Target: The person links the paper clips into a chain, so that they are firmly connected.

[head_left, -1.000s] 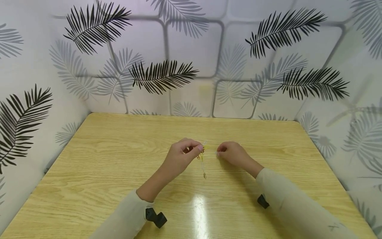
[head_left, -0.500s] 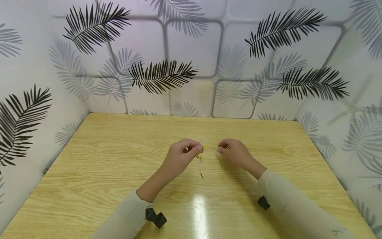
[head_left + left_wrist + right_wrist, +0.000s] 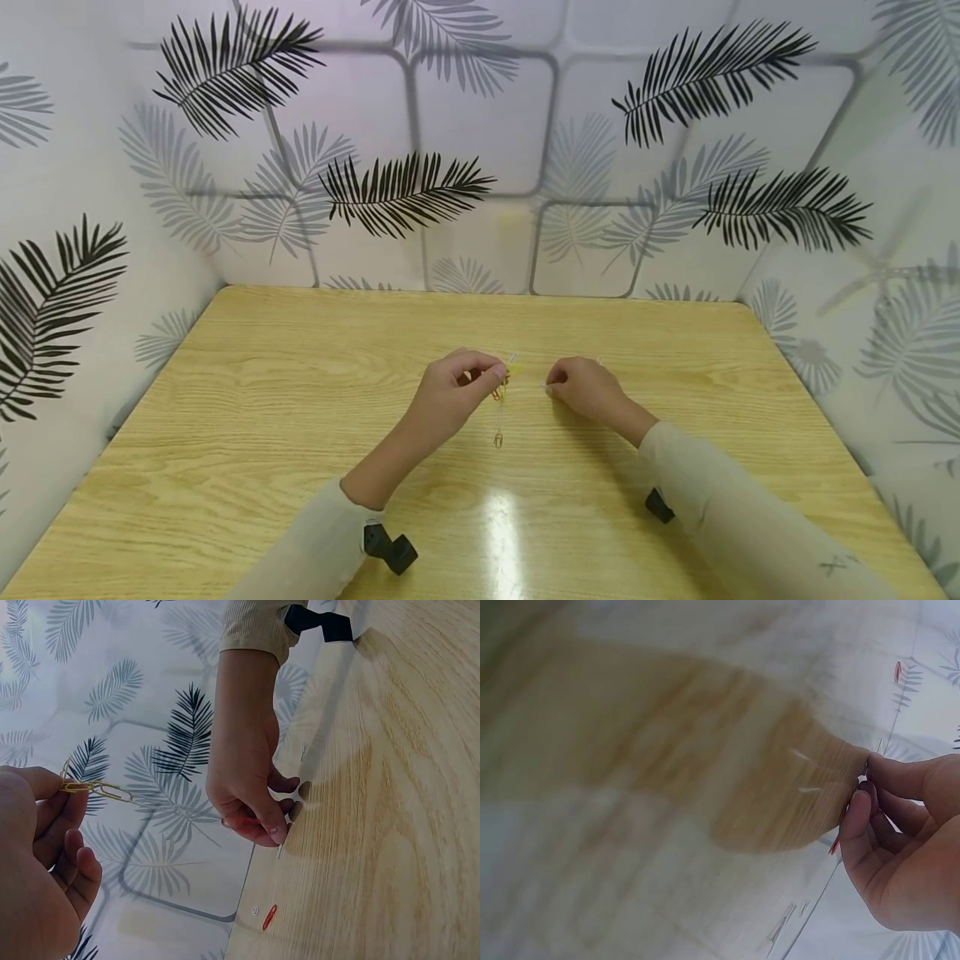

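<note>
Left fingers [image 3: 43,780] pinch a yellow wire paperclip chain [image 3: 94,785]; right fingers [image 3: 904,776] pinch a slim white piece [image 3: 280,852], apparently picking up; next calls for lifting.

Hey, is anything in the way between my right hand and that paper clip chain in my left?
No, nothing visible: the head and left wrist views show an open gap between your right hand and the paper clip chain hanging from your left hand.
</note>
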Demonstrator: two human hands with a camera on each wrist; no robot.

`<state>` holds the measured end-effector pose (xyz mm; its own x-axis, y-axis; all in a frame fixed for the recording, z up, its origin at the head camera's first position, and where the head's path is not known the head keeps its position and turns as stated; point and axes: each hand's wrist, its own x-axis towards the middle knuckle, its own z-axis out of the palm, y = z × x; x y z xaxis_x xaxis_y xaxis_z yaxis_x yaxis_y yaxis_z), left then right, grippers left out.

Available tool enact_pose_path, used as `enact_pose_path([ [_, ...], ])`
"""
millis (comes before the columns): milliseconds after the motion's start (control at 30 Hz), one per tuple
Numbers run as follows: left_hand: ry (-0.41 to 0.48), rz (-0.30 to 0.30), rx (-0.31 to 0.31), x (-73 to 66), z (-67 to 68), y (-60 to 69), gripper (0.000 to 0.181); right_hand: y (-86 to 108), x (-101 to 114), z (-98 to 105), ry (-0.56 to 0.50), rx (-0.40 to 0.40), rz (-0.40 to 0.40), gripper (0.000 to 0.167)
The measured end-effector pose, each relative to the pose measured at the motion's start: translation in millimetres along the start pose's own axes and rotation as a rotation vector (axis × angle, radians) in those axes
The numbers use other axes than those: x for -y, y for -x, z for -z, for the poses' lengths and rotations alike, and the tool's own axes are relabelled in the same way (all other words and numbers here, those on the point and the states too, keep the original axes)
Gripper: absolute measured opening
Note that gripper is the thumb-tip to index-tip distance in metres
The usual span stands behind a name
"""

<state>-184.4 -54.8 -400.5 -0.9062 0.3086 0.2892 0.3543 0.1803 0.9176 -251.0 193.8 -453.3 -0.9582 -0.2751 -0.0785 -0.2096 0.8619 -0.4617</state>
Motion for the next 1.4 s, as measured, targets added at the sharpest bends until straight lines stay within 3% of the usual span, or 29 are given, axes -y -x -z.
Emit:
enact_pose_path([
  [433,-0.005,-0.005,-0.007,-1.3,-0.1,1.1,0.016,3.8,3,3,0.0,0.018,-0.017,0.013],
  [533,-0.008,-0.008,-0.007,-1.2,0.1,1.7,0.018,6.2,3,6,-0.069,-0.008,-0.009,0.013],
  [767,-0.004,-0.016,-0.003,0.0,0.0,2.3,0.016,14.3,5,13,-0.428,-0.028,-0.004,0.02],
  [967,0.001,-0.017,-0.005,0.4,-0.5,2.6,0.016,24.8,11,20,-0.526,-0.078,0.066,0.025],
  [1400,-0.009,-0.023,0.0,0.9,-3.0,3.2,0.015,49.1,28,34,-0.697,-0.048,0.108,0.028],
])
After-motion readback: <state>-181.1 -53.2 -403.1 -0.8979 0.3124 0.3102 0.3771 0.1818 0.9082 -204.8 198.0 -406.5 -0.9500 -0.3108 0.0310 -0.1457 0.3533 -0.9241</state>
